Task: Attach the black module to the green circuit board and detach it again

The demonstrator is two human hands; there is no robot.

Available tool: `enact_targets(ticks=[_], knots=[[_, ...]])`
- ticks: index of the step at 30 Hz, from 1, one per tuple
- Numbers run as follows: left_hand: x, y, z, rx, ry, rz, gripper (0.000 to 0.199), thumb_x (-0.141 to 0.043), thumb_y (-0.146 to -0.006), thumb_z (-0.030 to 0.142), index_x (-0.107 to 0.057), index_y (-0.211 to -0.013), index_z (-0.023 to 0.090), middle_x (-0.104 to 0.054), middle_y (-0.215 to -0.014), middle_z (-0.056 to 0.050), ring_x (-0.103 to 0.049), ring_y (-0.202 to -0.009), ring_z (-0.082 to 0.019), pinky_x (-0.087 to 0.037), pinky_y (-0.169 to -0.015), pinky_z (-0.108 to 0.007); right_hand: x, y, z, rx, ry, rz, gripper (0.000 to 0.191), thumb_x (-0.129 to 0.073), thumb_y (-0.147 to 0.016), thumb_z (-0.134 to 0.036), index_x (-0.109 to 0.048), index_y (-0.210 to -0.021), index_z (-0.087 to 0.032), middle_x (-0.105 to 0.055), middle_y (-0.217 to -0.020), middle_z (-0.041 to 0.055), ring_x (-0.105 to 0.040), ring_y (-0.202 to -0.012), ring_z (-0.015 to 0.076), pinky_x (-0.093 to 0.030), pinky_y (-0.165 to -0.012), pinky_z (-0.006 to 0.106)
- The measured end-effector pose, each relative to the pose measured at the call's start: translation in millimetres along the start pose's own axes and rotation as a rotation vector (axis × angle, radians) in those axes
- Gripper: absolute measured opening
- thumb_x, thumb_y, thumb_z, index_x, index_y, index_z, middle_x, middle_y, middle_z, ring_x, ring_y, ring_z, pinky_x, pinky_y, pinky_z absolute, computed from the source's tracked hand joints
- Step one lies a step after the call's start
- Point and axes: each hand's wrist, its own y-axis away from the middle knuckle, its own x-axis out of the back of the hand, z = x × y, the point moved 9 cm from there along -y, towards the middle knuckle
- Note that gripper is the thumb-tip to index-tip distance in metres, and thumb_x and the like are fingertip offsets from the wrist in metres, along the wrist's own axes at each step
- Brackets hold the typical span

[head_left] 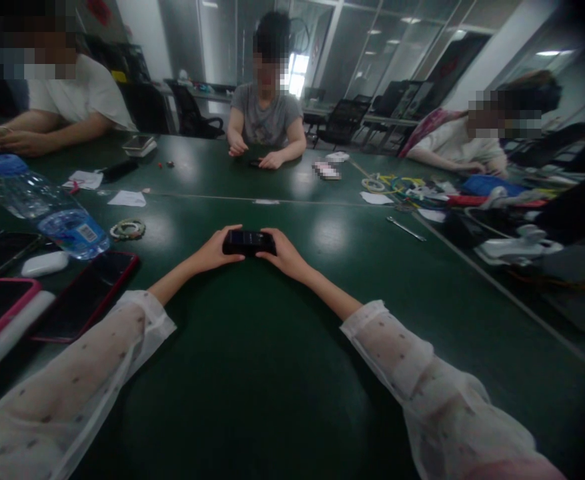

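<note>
A small black device with a dark screen is held level just over the green table. My left hand grips its left end, the thumb along the near edge and the fingers at the far edge. On the opposite end my right hand has the same kind of hold. Both hands are closed on the device, and its underside is hidden.
At left are a water bottle, a red-edged phone, a pink-edged phone and a bracelet. A wrench and cables lie at right. Three people sit around the table.
</note>
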Motion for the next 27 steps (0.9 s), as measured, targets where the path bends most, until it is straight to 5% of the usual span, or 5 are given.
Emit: enact_targets(ticks=[21, 27], knots=[[1.6, -0.5, -3.2, 0.030, 0.045, 0.029, 0.082, -0.080, -0.074, 0.045, -0.043, -0.142, 0.020, -0.054, -0.138, -0.017, -0.053, -0.128, -0.035, -0.042, -0.107, -0.055, 2.4, -0.7, 2.8, -0.028, -0.043, 0.022, 0.052, -0.072, -0.085, -0.027, -0.046, -0.130, -0.021, -0.059, -0.125, 0.0125, -0.060, -0.116, 0.0286, -0.050, -0.101, 0.053], [-2.3, -2.4, -13.3, 0.075, 0.121, 0.042, 0.075, -0.081, -0.071, 0.045, -0.048, -0.133, 0.016, -0.060, -0.128, -0.017, -0.060, -0.118, -0.034, -0.048, -0.101, -0.053, 11.9, -0.3, 1.1, -0.019, -0.072, 0.129, 0.052, -0.070, -0.086, -0.032, -0.045, -0.131, -0.023, -0.058, -0.126, 0.0117, -0.060, -0.117, 0.0277, -0.049, -0.102, 0.049]])
